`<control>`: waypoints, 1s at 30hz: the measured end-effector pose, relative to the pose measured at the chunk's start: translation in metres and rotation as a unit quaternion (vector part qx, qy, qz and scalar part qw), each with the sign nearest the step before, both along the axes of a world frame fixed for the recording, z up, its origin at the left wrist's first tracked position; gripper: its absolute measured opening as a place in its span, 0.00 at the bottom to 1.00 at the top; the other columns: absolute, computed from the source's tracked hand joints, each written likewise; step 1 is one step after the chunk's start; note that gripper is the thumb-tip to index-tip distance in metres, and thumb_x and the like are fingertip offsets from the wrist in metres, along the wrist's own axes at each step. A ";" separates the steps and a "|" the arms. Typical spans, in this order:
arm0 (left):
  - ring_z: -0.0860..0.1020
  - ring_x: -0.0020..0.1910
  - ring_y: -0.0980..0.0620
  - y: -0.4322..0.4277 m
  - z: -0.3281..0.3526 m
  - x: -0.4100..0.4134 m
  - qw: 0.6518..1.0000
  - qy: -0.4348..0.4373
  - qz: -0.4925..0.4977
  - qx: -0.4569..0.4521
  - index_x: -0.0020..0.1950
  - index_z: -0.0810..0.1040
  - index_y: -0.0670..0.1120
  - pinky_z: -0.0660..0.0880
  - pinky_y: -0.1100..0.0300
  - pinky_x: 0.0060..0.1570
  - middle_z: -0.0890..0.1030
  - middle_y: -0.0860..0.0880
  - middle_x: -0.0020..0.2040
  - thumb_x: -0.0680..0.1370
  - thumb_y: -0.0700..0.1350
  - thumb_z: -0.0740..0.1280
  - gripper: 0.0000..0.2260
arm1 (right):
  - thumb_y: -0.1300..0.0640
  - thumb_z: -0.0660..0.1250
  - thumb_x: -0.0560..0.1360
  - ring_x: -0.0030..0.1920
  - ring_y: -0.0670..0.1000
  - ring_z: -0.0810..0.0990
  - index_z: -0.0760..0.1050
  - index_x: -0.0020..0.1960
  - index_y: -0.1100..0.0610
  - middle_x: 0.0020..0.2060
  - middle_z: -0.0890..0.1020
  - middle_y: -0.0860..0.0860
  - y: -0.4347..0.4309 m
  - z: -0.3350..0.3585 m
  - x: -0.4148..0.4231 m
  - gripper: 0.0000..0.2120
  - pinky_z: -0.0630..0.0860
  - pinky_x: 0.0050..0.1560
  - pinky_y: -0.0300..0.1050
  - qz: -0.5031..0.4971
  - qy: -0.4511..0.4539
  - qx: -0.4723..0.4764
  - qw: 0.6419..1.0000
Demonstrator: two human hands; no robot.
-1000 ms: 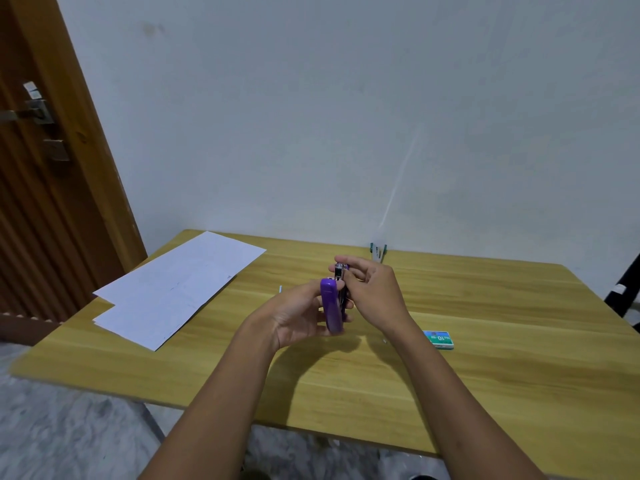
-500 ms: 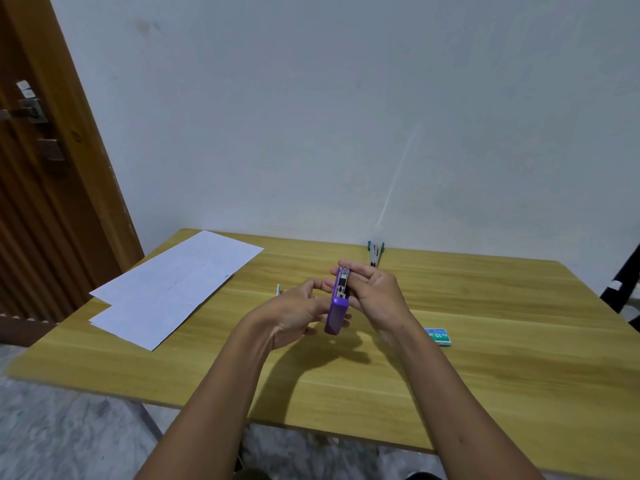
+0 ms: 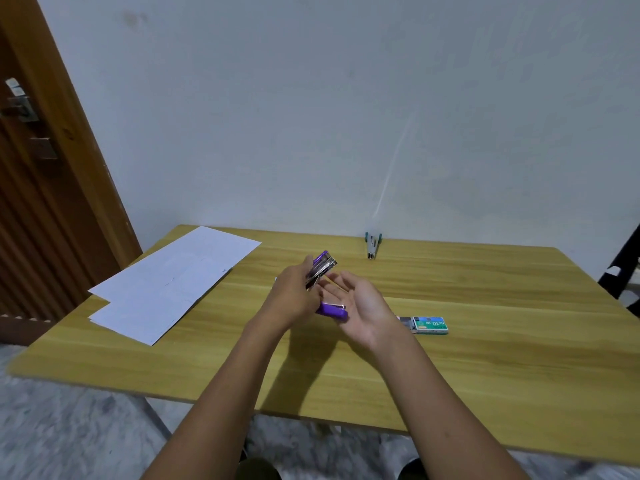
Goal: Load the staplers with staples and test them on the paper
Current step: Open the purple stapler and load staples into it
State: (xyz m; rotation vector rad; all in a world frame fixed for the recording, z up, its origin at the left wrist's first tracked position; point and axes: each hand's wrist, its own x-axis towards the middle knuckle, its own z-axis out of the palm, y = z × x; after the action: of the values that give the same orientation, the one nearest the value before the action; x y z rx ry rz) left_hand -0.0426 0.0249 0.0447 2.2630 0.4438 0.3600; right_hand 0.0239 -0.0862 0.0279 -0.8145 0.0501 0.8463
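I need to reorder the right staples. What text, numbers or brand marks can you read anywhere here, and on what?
"No.10", with "-1M" less certain: on the green staple box, printed upside down from this view.
Smaller print and the logo on that box: too blurred to read.
Sheets of paper: only faint marks, unreadable.
Purple stapler and teal stapler: no legible text.

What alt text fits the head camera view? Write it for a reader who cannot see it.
A person's left hand holds a purple stapler swung open above a wooden table, the right hand open beside it. White paper sheets lie at left, a green staple box at right, a second stapler near the wall.
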 end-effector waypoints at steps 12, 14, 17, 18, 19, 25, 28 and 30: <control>0.64 0.65 0.44 -0.005 0.007 0.005 0.962 0.124 -0.001 0.244 0.80 0.50 0.54 0.62 0.52 0.63 0.65 0.44 0.65 0.78 0.37 0.60 0.34 | 0.64 0.53 0.84 0.45 0.61 0.84 0.73 0.52 0.69 0.44 0.82 0.65 0.001 0.007 0.005 0.12 0.81 0.54 0.54 0.032 0.060 0.075 0.995; 0.64 0.65 0.44 -0.005 0.007 0.006 0.957 0.130 -0.002 0.259 0.80 0.49 0.54 0.62 0.52 0.62 0.64 0.44 0.66 0.78 0.37 0.61 0.35 | 0.65 0.52 0.84 0.50 0.62 0.81 0.73 0.53 0.69 0.48 0.81 0.66 0.001 0.008 0.004 0.12 0.74 0.62 0.56 0.031 0.070 0.074 0.994; 0.64 0.65 0.44 -0.005 0.004 0.007 0.961 0.121 -0.005 0.248 0.80 0.49 0.53 0.62 0.52 0.63 0.64 0.44 0.66 0.79 0.38 0.60 0.34 | 0.69 0.52 0.82 0.50 0.62 0.81 0.72 0.54 0.69 0.48 0.81 0.66 0.001 0.008 0.004 0.11 0.73 0.63 0.56 0.024 0.078 0.074 0.994; 0.64 0.65 0.44 -0.004 0.002 0.008 0.967 0.112 -0.010 0.227 0.80 0.50 0.53 0.63 0.51 0.64 0.65 0.44 0.66 0.79 0.38 0.60 0.33 | 0.71 0.51 0.81 0.49 0.62 0.81 0.72 0.53 0.68 0.46 0.81 0.66 -0.001 0.007 0.005 0.11 0.73 0.62 0.56 0.015 0.078 0.073 0.994; 0.65 0.66 0.43 -0.002 0.000 0.008 0.975 0.104 -0.016 0.195 0.80 0.51 0.53 0.65 0.51 0.65 0.66 0.43 0.65 0.80 0.39 0.60 0.32 | 0.72 0.50 0.80 0.48 0.62 0.82 0.72 0.53 0.68 0.45 0.82 0.66 -0.002 0.006 0.005 0.12 0.73 0.61 0.55 0.005 0.070 0.069 0.995; 0.74 0.55 0.51 0.003 -0.013 0.004 0.996 0.063 -0.038 -0.056 0.79 0.61 0.49 0.70 0.60 0.49 0.69 0.55 0.65 0.79 0.38 0.60 0.27 | 0.71 0.50 0.79 0.58 0.52 0.80 0.73 0.62 0.59 0.60 0.81 0.58 -0.026 -0.015 0.028 0.19 0.74 0.62 0.47 -0.043 -0.361 -0.318 0.875; 0.76 0.59 0.52 0.002 -0.021 0.003 0.985 0.059 -0.048 -0.157 0.75 0.67 0.48 0.68 0.62 0.63 0.69 0.53 0.74 0.75 0.41 0.64 0.27 | 0.70 0.51 0.79 0.62 0.50 0.77 0.73 0.66 0.58 0.63 0.78 0.54 -0.045 -0.020 0.045 0.20 0.73 0.64 0.47 0.016 -0.520 -0.451 0.725; 0.79 0.60 0.45 0.003 -0.028 0.005 0.977 0.058 -0.051 -0.199 0.70 0.72 0.51 0.69 0.52 0.69 0.73 0.52 0.71 0.71 0.45 0.65 0.26 | 0.69 0.51 0.79 0.64 0.52 0.76 0.72 0.67 0.58 0.65 0.77 0.53 -0.052 -0.023 0.052 0.21 0.74 0.63 0.49 0.073 -0.549 -0.488 0.675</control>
State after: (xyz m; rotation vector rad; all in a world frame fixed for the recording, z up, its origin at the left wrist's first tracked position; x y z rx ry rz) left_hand -0.0376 0.0275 0.0163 1.9096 0.4161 0.0755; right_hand 0.0757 -0.1379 0.0048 -2.2870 -0.7067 0.2785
